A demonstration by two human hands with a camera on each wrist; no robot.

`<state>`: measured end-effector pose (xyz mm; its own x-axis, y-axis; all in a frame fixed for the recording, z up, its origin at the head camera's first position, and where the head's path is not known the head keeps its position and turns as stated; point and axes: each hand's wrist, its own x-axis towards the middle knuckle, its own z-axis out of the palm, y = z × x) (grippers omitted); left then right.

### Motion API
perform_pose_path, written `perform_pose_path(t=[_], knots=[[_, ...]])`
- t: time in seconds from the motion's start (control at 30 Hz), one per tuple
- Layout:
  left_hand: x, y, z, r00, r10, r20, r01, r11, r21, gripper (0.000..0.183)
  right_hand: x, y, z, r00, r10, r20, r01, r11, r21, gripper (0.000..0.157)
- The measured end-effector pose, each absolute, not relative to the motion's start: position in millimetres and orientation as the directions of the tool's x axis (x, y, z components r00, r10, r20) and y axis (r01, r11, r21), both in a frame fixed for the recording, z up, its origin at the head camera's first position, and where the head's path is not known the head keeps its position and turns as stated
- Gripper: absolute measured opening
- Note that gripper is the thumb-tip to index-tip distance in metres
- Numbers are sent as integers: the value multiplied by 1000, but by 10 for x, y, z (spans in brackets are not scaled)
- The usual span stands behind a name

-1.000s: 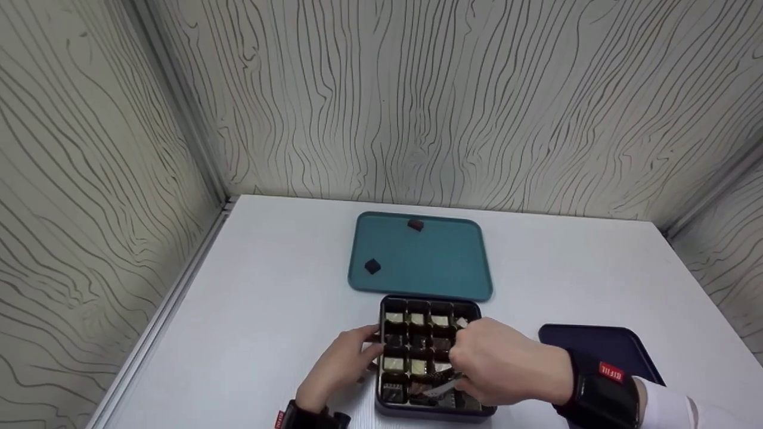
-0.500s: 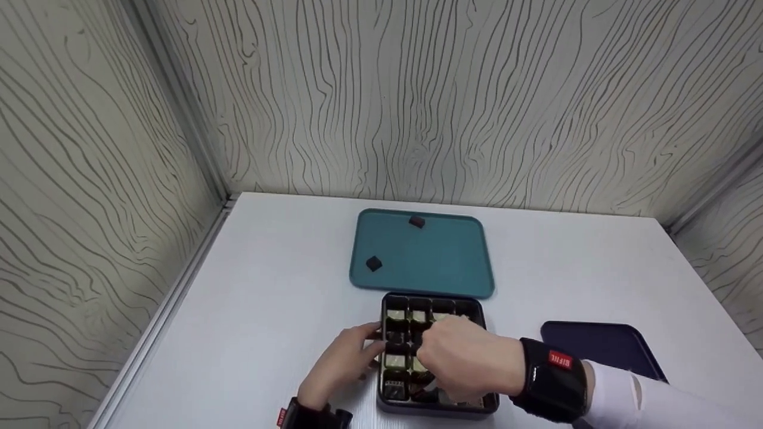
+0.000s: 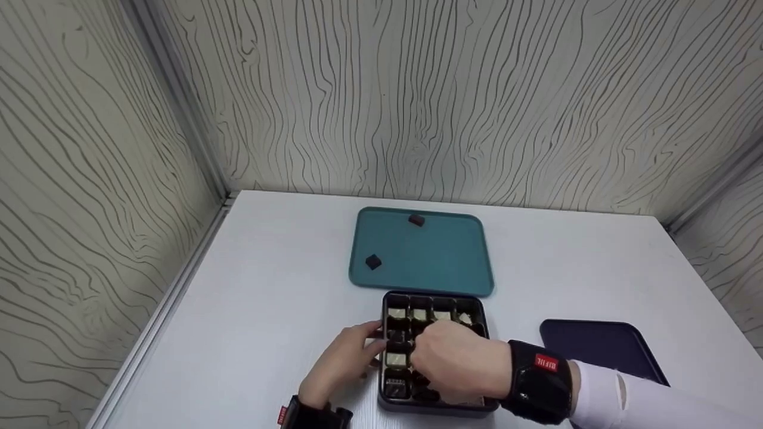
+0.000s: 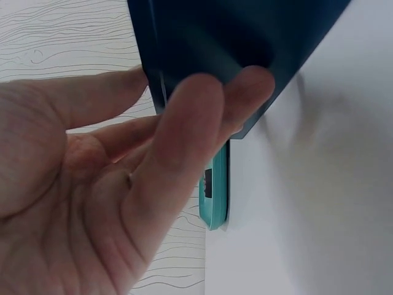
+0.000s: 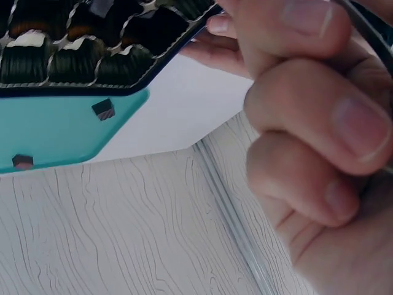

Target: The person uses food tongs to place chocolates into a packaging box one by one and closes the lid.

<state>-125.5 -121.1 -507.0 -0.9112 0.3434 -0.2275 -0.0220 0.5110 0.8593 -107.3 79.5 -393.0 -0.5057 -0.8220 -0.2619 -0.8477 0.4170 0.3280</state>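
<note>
A dark box with a grid of compartments stands on the white table, holding pale and dark chocolates, such as a pale one near its left side. My left hand rests against the box's left wall; in the left wrist view its fingers lie loosely extended along that wall. Over the box's right half is my right hand, its fingers curled round metal tongs, of which a thin strip shows in the right wrist view. The hand hides the tongs' tips and several compartments beneath.
Behind the box lies a teal tray, with a dark chocolate cube at its left and a brown chocolate near its far edge. A dark blue tray sits to the right, partly under the right arm. Patterned walls enclose the table.
My right hand has shifted left with the tongs, from the box's right edge to over its compartments, covering the tips. My left hand has stayed against the box.
</note>
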Motion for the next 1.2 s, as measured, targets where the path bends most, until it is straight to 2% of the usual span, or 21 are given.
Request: perform_pose_path(t=[0.17, 0.37, 0.57, 0.83, 0.97, 1.2], knots=[[-1267, -1212, -5072, -914, 351, -204, 10, 522, 853, 47, -1112, 932, -3798, -518, -822, -236, -851, 470, 233, 40], [-1262, -1212, -5071, -912, 359, -197, 23, 526, 850, 48, -1221, 1341, -3600, -528, -835, -154, -849, 525, 64, 57], [-1266, -1215, -5076, -912, 353, -209, 8, 526, 851, 49, -1326, 1769, -3638, -644, -763, -56, -763, 646, -37, 43], [-1275, -1224, -5065, -913, 363, -185, 41, 533, 845, 49, -1390, 2042, -3976, -816, -555, 160, -574, 810, -118, 14], [-1265, -1217, -5062, -915, 360, -185, 38, 531, 846, 49, -1546, 2098, -4073, -870, -459, 177, -487, 857, -171, 19], [-1265, -1215, -5066, -918, 347, -192, 28, 540, 841, 49, -1970, 2105, -4280, -918, -380, 118, -397, 882, -255, 23]])
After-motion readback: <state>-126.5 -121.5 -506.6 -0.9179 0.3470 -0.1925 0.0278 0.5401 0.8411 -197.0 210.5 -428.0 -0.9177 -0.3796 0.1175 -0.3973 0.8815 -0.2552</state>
